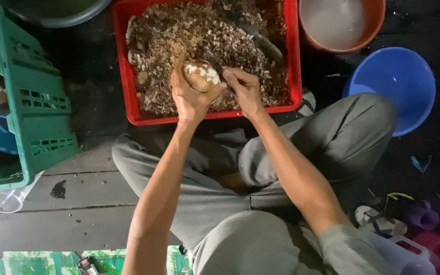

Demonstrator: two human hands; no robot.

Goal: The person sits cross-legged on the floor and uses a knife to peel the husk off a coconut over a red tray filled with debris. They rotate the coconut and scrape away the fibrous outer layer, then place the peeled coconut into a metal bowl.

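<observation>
My left hand (189, 99) holds a round brown coconut (202, 75) with white patches where the skin is pared off. My right hand (244, 87) grips a small dark knife (214, 62) whose blade rests against the coconut's right side. Both hands hover over the near edge of a red plastic crate (126, 86) filled with brown and white peelings. I sit cross-legged in grey trousers behind the crate.
A green slotted crate (36, 102) stands at the left, a blue bowl (398, 81) at the right, an orange tub (342, 25) of cloudy water at top right. A clear plastic cup (3, 201) lies at lower left on the wooden floor. Sandals (378, 220) lie at the lower right.
</observation>
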